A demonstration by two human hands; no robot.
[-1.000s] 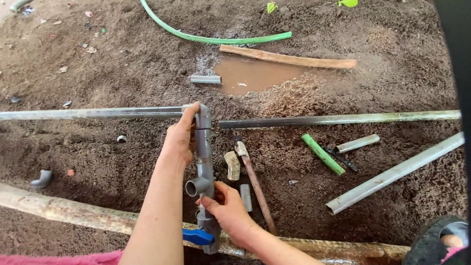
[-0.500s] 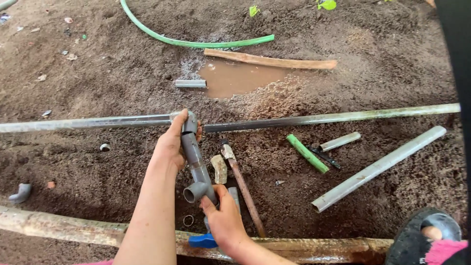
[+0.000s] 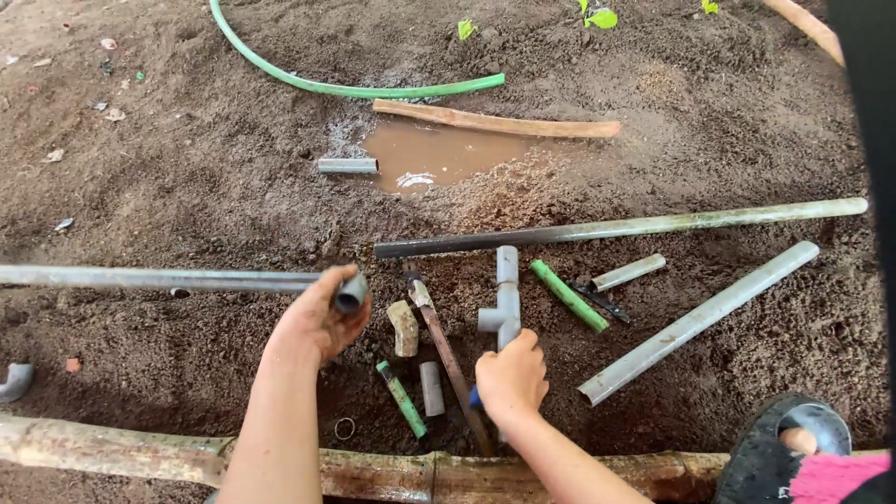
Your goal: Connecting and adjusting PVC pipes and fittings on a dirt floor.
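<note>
My left hand grips the end of a long grey pipe that runs in from the left across the soil; the pipe's open end shows at my fingers. My right hand holds the lower part of a grey T-shaped pipe fitting assembly, which now lies apart from both long pipes. A second long dark grey pipe lies to the right, its near end just above the fitting. A hammer with a wooden handle lies between my hands.
Loose on the soil: a green stick, short grey pipe pieces, a long grey pipe, a small green tool. A muddy puddle, a green hose and a wooden plank lie beyond. A bamboo pole borders the near edge.
The T fitting has come off the pipe joint: my right hand has drawn it to the right, and my left hand now holds the freed end of the left pipe.
</note>
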